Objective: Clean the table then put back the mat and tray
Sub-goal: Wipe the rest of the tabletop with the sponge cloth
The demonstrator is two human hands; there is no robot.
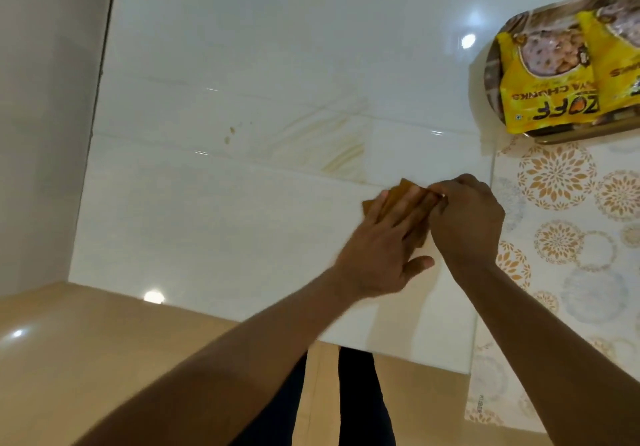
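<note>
Surface: a glossy white table (242, 65) beside a pale wall, tan floor below its near edge.
Left hand (381, 248): fingers straight and flat, pressing a brown cloth (403, 191) onto the tabletop.
Right hand (467, 220): fingers curled, pinching the cloth's far right edge, apparently folding or straightening it.
Stains: yellowish streaks (339, 144) just beyond the cloth, with small brown spots (229, 134) further left; neither wiped away yet.
Mat: the floral mat (561, 210) lies shifted to the right, its edge just beside the right hand, hanging over the table's side.
Tray: the tray (491, 75) sits at the far right corner on the mat's end, carrying two yellow snack packets (547, 75).
Step in hand: cleaning, judged early, with the cloth being readied.
Next move: likely a firm wipe across the streaks and spots; mat and tray go back only once the surface is clean.
</note>
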